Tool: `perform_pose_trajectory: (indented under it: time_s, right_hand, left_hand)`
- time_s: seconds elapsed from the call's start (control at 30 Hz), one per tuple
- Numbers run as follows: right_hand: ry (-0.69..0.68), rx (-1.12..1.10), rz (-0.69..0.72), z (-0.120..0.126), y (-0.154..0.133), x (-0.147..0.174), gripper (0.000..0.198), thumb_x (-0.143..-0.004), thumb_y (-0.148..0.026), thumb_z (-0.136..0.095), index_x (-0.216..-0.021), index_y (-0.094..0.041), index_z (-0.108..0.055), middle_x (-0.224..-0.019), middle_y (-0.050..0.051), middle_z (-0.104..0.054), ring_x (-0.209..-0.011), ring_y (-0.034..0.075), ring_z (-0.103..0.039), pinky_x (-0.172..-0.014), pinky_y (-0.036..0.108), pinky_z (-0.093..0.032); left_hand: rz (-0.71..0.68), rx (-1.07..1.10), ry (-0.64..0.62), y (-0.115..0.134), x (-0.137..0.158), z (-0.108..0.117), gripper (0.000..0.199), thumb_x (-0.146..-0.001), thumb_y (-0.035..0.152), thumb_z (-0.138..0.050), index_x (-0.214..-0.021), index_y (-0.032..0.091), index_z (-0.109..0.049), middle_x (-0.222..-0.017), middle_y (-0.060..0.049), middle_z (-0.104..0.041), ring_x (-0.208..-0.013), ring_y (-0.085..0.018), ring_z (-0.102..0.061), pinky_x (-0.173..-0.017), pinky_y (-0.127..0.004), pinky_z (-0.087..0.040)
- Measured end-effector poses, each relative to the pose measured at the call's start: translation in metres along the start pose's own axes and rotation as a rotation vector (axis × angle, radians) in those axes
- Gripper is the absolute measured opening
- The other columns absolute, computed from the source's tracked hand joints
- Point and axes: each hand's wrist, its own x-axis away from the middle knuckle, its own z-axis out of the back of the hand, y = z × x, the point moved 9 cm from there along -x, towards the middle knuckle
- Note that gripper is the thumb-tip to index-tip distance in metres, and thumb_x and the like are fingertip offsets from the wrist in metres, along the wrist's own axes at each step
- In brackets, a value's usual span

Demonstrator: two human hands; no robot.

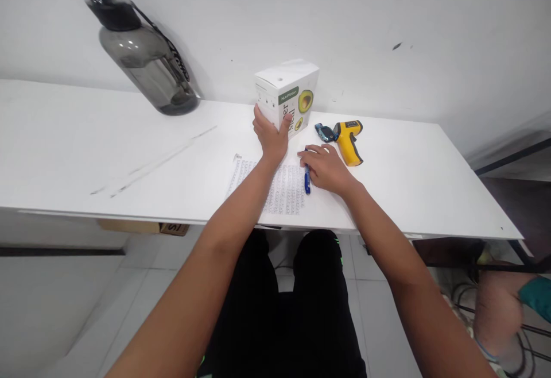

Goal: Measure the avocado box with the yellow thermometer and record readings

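My left hand (pixel 272 134) is wrapped around the lower part of a white box (pixel 287 99) with avocado pictures and a green label, the thumb on its front face. The box stands at the back of the table, near the wall. My right hand (pixel 325 166) is closed over a blue pen (pixel 307 181), whose lower end shows below the fingers. Under my left forearm and beside the pen lies a printed sheet (pixel 286 194) covered in rows of small marks. Right of my right hand lies a yellow and black handheld scanner (pixel 349 143), with a dark wristwatch (pixel 326 132) against it.
A large grey water bottle (pixel 150 68) with a black cap stands at the back left of the white table (pixel 408 177). The wall rises behind the table. Under the table at left is a cardboard box (pixel 133 226). Another person's leg (pixel 499 309) shows at lower right.
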Motion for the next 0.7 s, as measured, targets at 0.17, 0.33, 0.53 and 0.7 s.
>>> perform_pose_trajectory:
  time_s: [0.17,0.33,0.53,0.7]
  right_hand:
    - [0.061,0.134,-0.094,0.021,0.013,0.005,0.018,-0.086,-0.010,-0.049,-0.092,-0.022,-0.061,-0.092,0.011,-0.073,-0.098,0.031,-0.065,-0.112,0.056,-0.036]
    - [0.216,-0.044,-0.399,0.043,0.021,0.036,0.006,-0.085,-0.024,-0.056,-0.091,-0.025,-0.053,-0.079,0.006,-0.061,-0.066,0.024,-0.055,-0.069,0.040,-0.046]
    - [0.338,-0.483,-0.174,0.033,-0.042,0.070,0.035,-0.099,-0.056,-0.044,-0.079,-0.028,-0.045,-0.083,0.006,-0.060,-0.078,0.023,-0.060,-0.070,0.039,-0.050]
    - [0.130,-0.843,-0.431,0.000,-0.027,0.073,0.040,-0.099,-0.067,-0.046,-0.097,-0.027,-0.054,-0.062,-0.005,-0.051,-0.059,0.018,-0.054,-0.060,0.033,-0.046]
  left_hand:
    - [0.044,0.028,-0.006,-0.004,0.000,-0.001,0.107,-0.078,0.079,-0.069,-0.160,0.026,-0.025,-0.162,-0.021,-0.039,-0.159,-0.040,-0.026,-0.130,-0.058,-0.020]
    - [0.056,0.068,-0.007,-0.005,-0.001,-0.002,0.107,-0.076,0.081,-0.069,-0.159,0.028,-0.027,-0.161,-0.020,-0.040,-0.157,-0.041,-0.028,-0.129,-0.059,-0.021]
    - [0.064,0.070,-0.006,-0.004,-0.001,-0.003,0.107,-0.076,0.080,-0.070,-0.158,0.026,-0.029,-0.160,-0.022,-0.041,-0.157,-0.042,-0.029,-0.128,-0.060,-0.022]
    - [0.064,0.091,-0.007,-0.004,0.000,-0.004,0.104,-0.077,0.078,-0.071,-0.158,0.027,-0.030,-0.159,-0.020,-0.042,-0.157,-0.041,-0.029,-0.128,-0.060,-0.023]
